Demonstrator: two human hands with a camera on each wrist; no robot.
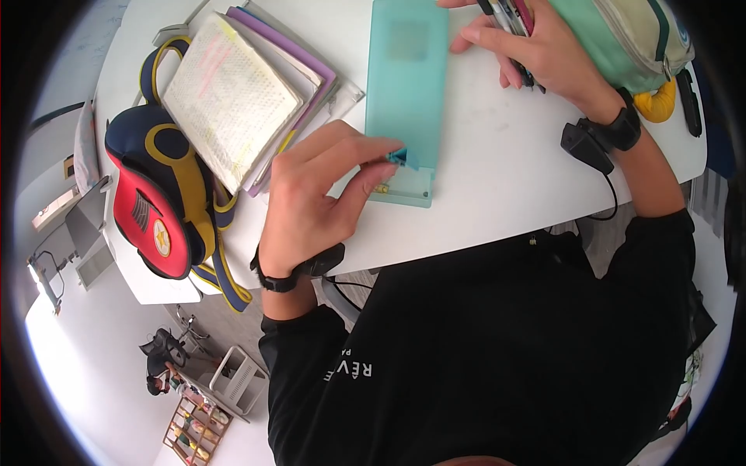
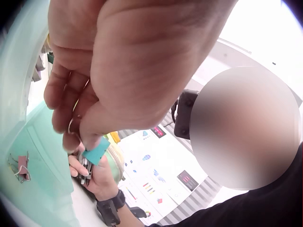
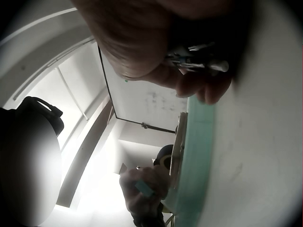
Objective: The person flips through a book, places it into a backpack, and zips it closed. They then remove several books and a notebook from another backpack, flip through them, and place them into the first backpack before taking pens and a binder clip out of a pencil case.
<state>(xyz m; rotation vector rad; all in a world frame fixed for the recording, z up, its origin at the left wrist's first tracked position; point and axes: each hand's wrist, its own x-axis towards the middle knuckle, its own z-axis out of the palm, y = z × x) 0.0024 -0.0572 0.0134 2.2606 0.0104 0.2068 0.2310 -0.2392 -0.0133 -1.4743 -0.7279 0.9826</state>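
My left hand (image 1: 315,186) pinches a small teal flat-sided piece (image 2: 97,150) between thumb and fingertips; its exact kind I cannot tell. It is held over the near end of a long translucent teal case (image 1: 406,97) on the table. A small yellow item (image 1: 381,188) shows at that end of the case, beside the left thumb. To the right of the case, my right hand (image 1: 548,54) grips a bundle of several pens (image 1: 519,22). Their tips stick out below the fingers. In the right wrist view the pens are partly hidden in shadow.
An open book (image 1: 229,97) lies on a stack with a purple folder (image 1: 322,70), left of the case. Further left is a red and navy bag (image 1: 159,210) with straps. A green and cream pouch (image 1: 633,39), a yellow item (image 1: 654,106) and a black pen (image 1: 688,103) lie at right.
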